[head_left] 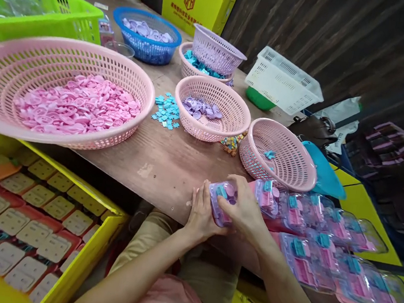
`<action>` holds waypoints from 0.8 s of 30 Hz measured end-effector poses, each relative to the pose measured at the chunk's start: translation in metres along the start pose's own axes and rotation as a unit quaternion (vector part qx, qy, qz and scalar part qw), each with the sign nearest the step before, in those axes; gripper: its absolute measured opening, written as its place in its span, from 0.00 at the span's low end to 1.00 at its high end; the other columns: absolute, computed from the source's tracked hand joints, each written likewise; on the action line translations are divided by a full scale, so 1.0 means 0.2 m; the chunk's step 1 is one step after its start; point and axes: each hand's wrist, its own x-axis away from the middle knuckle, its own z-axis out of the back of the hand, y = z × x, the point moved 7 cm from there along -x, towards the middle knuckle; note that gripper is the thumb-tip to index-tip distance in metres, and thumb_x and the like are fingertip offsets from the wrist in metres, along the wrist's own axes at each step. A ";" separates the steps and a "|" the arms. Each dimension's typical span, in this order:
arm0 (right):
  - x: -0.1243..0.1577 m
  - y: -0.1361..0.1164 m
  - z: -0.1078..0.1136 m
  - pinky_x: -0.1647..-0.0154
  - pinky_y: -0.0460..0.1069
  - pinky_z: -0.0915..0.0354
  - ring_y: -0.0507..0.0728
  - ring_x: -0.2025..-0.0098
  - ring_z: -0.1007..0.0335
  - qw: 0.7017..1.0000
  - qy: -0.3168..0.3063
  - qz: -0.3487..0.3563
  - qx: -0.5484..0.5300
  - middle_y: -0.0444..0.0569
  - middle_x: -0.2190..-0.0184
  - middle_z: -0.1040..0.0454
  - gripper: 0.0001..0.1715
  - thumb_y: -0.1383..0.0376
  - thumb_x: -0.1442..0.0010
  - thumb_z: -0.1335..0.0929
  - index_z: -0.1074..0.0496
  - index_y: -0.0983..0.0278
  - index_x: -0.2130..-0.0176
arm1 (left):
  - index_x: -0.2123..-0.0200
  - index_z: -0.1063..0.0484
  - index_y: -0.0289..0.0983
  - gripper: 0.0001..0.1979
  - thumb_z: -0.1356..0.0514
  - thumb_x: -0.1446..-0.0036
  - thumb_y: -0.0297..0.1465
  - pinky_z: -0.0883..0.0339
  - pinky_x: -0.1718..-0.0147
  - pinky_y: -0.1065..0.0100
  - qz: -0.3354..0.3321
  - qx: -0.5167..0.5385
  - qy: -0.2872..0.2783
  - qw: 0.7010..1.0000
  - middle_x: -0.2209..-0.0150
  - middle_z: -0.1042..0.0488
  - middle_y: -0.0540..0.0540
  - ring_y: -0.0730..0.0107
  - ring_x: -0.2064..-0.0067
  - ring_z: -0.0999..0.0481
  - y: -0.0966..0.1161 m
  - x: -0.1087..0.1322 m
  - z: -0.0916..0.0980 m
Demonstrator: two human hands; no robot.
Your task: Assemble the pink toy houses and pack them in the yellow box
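Note:
A small clear plastic case [219, 216] with pink, purple and teal parts inside is held between both hands at the table's front edge. My left hand [202, 215] is wrapped round its left side and lower edge. From the right, my right hand [243, 207] grips it, thumb on its face and fingers over the top. Just right of my hands, similar clear cases [298, 264] with pink and teal parts lie in two rows.
A large pink basket [140, 83] of pink pieces stands left. Smaller pink baskets [212, 94] stand ahead, with loose teal pieces [166, 111] beside them. A yellow box [92, 251] of packed items is at lower left; a green crate [66, 24] stands behind.

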 end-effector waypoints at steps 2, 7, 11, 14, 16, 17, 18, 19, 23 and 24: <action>0.00 -0.01 0.01 0.54 0.56 0.37 0.60 0.57 0.34 1.000 0.021 -0.008 0.008 0.54 0.59 0.32 0.24 0.62 0.53 0.36 0.37 0.66 0.55 | 0.40 0.69 0.22 0.67 0.32 0.72 0.46 0.56 0.43 0.39 -0.010 0.003 0.005 1.000 0.40 0.52 0.17 0.38 0.38 0.49 0.00 -0.01 0.00; 0.01 -0.06 0.00 0.52 0.55 0.39 0.60 0.55 0.35 0.997 0.022 0.030 0.069 0.53 0.56 0.33 0.20 0.63 0.50 0.38 0.34 0.65 0.56 | 0.39 0.64 0.25 0.62 0.35 0.69 0.49 0.58 0.43 0.39 -0.024 0.006 -0.012 1.000 0.40 0.49 0.23 0.40 0.38 0.49 0.01 -0.03 0.02; 0.03 -0.07 -0.01 0.52 0.55 0.38 0.61 0.53 0.36 0.990 0.025 0.035 0.132 0.54 0.53 0.35 0.20 0.63 0.48 0.38 0.33 0.64 0.55 | 0.39 0.64 0.28 0.60 0.35 0.69 0.48 0.60 0.42 0.38 -0.013 0.019 -0.026 0.999 0.41 0.47 0.25 0.42 0.39 0.47 0.01 -0.04 0.02; 0.04 -0.07 -0.01 0.54 0.55 0.38 0.62 0.54 0.36 0.983 0.033 0.032 0.178 0.54 0.53 0.35 0.20 0.63 0.47 0.38 0.33 0.64 0.54 | 0.40 0.64 0.27 0.61 0.34 0.71 0.46 0.60 0.42 0.39 -0.006 0.032 -0.038 0.999 0.41 0.47 0.25 0.42 0.39 0.47 0.02 -0.05 0.03; 0.04 -0.07 -0.01 0.54 0.55 0.38 0.62 0.54 0.36 0.980 0.022 0.028 0.196 0.55 0.52 0.36 0.20 0.63 0.46 0.38 0.33 0.65 0.53 | 0.40 0.64 0.26 0.61 0.34 0.72 0.44 0.60 0.42 0.39 -0.003 0.041 -0.044 0.998 0.41 0.47 0.25 0.42 0.39 0.47 0.02 -0.05 0.03; 0.05 -0.07 -0.02 0.55 0.55 0.38 0.62 0.55 0.36 0.979 0.013 0.025 0.204 0.55 0.52 0.36 0.20 0.63 0.46 0.38 0.34 0.65 0.53 | 0.40 0.64 0.26 0.61 0.34 0.72 0.43 0.59 0.42 0.40 -0.003 0.045 -0.046 0.998 0.41 0.47 0.25 0.43 0.39 0.46 0.02 -0.06 0.03; 0.05 -0.07 -0.02 0.56 0.55 0.38 0.62 0.55 0.36 0.977 0.003 0.023 0.214 0.55 0.51 0.36 0.21 0.64 0.46 0.38 0.34 0.65 0.52 | 0.40 0.64 0.26 0.61 0.34 0.72 0.43 0.59 0.42 0.40 -0.003 0.050 -0.047 0.998 0.41 0.46 0.25 0.43 0.39 0.46 0.02 -0.06 0.03; 0.05 -0.08 -0.02 0.56 0.55 0.38 0.62 0.55 0.36 0.974 -0.006 0.020 0.225 0.56 0.51 0.36 0.22 0.64 0.46 0.38 0.35 0.66 0.51 | 0.40 0.64 0.26 0.61 0.34 0.72 0.42 0.59 0.41 0.40 -0.004 0.054 -0.047 0.997 0.41 0.46 0.26 0.44 0.39 0.46 0.02 -0.06 0.03; 0.05 -0.10 -0.02 0.60 0.54 0.38 0.61 0.59 0.36 0.959 -0.027 0.000 0.284 0.55 0.50 0.35 0.22 0.64 0.45 0.38 0.35 0.66 0.50 | 0.40 0.64 0.27 0.61 0.33 0.73 0.41 0.58 0.41 0.41 -0.012 0.065 -0.052 0.996 0.42 0.45 0.27 0.45 0.40 0.45 0.02 -0.06 0.03; 0.06 -0.11 -0.02 0.61 0.54 0.39 0.61 0.60 0.36 0.953 -0.029 -0.007 0.301 0.54 0.50 0.35 0.22 0.64 0.45 0.38 0.35 0.66 0.50 | 0.40 0.64 0.27 0.61 0.33 0.73 0.41 0.58 0.41 0.41 -0.014 0.067 -0.054 0.996 0.42 0.45 0.27 0.45 0.40 0.45 0.02 -0.06 0.03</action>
